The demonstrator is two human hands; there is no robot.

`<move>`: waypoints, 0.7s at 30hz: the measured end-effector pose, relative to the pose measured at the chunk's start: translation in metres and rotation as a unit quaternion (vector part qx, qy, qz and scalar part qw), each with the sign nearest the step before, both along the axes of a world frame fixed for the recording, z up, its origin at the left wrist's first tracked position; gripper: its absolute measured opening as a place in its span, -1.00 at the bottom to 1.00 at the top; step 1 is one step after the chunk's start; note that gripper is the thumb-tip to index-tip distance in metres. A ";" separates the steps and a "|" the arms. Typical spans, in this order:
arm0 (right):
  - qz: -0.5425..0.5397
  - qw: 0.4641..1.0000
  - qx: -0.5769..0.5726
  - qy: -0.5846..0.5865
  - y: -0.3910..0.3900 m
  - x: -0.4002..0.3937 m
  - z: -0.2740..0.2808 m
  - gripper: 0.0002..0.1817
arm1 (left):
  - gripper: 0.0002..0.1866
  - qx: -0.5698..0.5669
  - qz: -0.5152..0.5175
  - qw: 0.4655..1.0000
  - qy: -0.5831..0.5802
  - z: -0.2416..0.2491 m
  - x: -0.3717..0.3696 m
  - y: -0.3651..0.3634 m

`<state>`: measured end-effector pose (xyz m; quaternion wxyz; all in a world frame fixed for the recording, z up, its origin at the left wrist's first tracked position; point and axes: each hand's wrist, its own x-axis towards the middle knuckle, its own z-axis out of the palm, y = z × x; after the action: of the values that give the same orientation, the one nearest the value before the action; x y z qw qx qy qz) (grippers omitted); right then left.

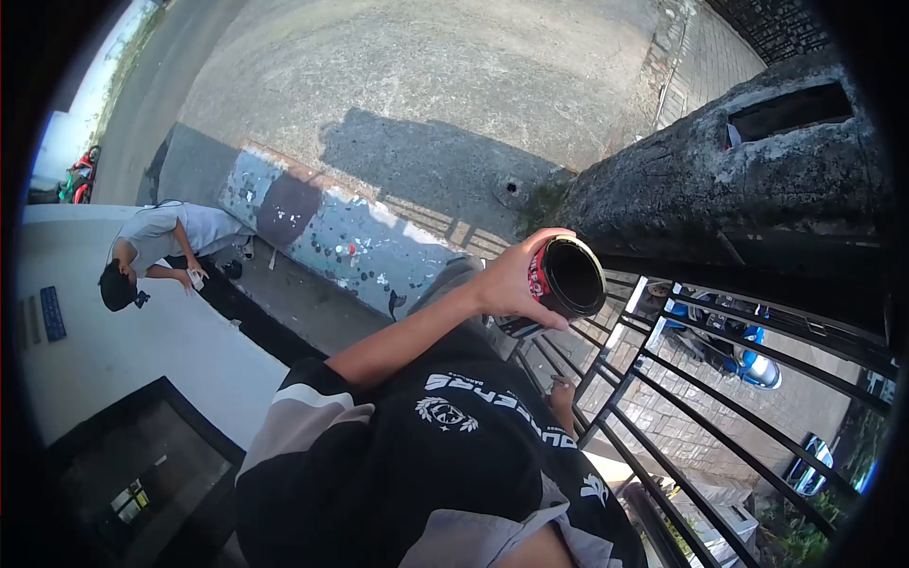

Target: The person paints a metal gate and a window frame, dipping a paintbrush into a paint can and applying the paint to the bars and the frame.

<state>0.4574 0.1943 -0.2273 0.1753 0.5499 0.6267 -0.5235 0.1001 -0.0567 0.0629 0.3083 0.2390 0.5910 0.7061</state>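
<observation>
My left hand (pixel 516 284) is wrapped round an open can (pixel 573 277) with a dark inside and a red and black label, its mouth facing the camera. Lower down, beside the black metal railing (pixel 663 379), is my right hand (pixel 561 393). Its fingers look closed, and what they grip is too small to make out. The can is close to the camera, above the railing, with the two hands apart.
Another person (pixel 180 241) bends near the white wall (pixel 123 322) at the left, holding something small and white. A rough concrete wall (pixel 682 180) stands at the right. A paint-spotted ledge (pixel 350 246) crosses the middle. Beyond the railing is a blue motorcycle (pixel 748 360).
</observation>
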 end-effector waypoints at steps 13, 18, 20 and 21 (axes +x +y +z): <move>0.126 0.987 0.048 0.088 -0.033 -0.023 0.027 -0.73 | 0.18 0.054 0.021 0.998 0.025 0.001 0.061 -0.013; 0.231 0.957 0.090 0.150 -0.034 0.052 -0.050 -0.75 | 0.17 0.056 -0.034 0.997 0.029 0.005 0.066 -0.018; 0.268 0.947 0.102 0.146 -0.034 0.068 -0.066 -0.75 | 0.17 0.061 -0.030 0.997 0.025 0.005 0.065 -0.019; 0.286 0.941 0.108 0.146 -0.033 0.068 -0.073 -0.75 | 0.17 0.064 -0.030 0.997 0.023 0.006 0.061 -0.020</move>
<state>0.5254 0.1608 -0.3002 0.1637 0.2805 0.8293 -0.4546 0.1614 -0.0771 0.0689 0.2998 0.2926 0.5437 0.7273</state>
